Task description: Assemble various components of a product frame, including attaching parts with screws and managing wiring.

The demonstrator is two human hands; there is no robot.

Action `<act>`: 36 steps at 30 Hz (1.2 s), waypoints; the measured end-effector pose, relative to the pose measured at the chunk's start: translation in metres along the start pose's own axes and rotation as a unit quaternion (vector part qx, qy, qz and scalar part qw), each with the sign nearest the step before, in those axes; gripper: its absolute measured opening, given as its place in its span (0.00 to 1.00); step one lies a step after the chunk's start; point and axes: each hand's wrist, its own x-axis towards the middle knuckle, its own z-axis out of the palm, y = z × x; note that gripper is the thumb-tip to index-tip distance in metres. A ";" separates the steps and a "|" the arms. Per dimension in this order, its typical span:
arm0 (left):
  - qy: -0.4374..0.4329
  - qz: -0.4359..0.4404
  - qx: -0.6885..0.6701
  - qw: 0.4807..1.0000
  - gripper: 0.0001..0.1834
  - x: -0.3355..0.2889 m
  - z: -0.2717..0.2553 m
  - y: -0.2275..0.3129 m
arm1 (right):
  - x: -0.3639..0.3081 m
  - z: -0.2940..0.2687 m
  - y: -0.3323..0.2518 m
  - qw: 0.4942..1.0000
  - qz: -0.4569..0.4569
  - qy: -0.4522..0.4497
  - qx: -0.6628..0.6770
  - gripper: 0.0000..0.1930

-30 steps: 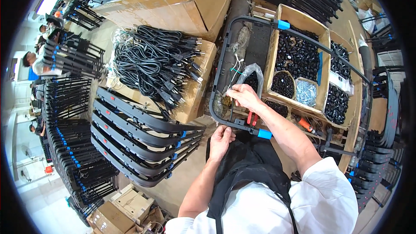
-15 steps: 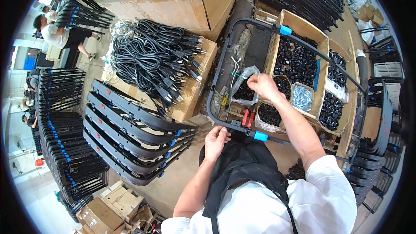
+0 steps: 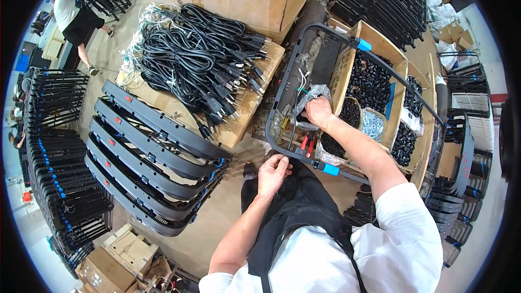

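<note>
My right hand (image 3: 317, 112) reaches down into a clear plastic bag (image 3: 315, 92) of small dark parts; its fingertips are hidden there. My left hand (image 3: 273, 173) hovers by the lower left corner of a black tubular frame (image 3: 286, 70), thumb and fingers pinched together; what they hold, if anything, is too small to make out. Blue sleeves (image 3: 331, 170) wrap two places on this frame, which lies across the bench and the part trays. A black cord with white and green wire ends (image 3: 302, 80) rises inside the frame beside the bag.
Red-handled pliers (image 3: 307, 145) lie near my right forearm. Wooden trays hold black knobs (image 3: 372, 78), and a bag holds silver screws (image 3: 372, 124). To the left are bundled power cords (image 3: 184, 54) on a carton and stacked curved black panels (image 3: 157, 157). Another person (image 3: 68, 8) stands far left.
My right hand has gone lower, from above the plastic bag into it. The left hand stays pinched near the frame corner. The view has shifted slightly, and the person far left has changed posture.
</note>
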 end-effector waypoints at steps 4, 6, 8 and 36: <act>-0.026 -0.002 0.004 1.000 0.13 0.001 0.000 0.003 | -0.005 0.012 -0.003 0.997 0.057 0.050 0.009 0.13; -0.026 0.000 0.007 1.000 0.13 0.002 -0.002 0.002 | -0.003 -0.003 -0.007 0.995 0.092 -0.009 0.045 0.12; -0.027 0.001 0.011 1.000 0.13 0.002 -0.003 -0.002 | -0.013 -0.018 -0.013 0.993 0.099 0.023 0.061 0.12; -0.075 -0.024 0.018 0.997 0.11 0.013 -0.017 0.006 | -0.237 -0.090 -0.152 0.526 0.207 0.005 0.825 0.16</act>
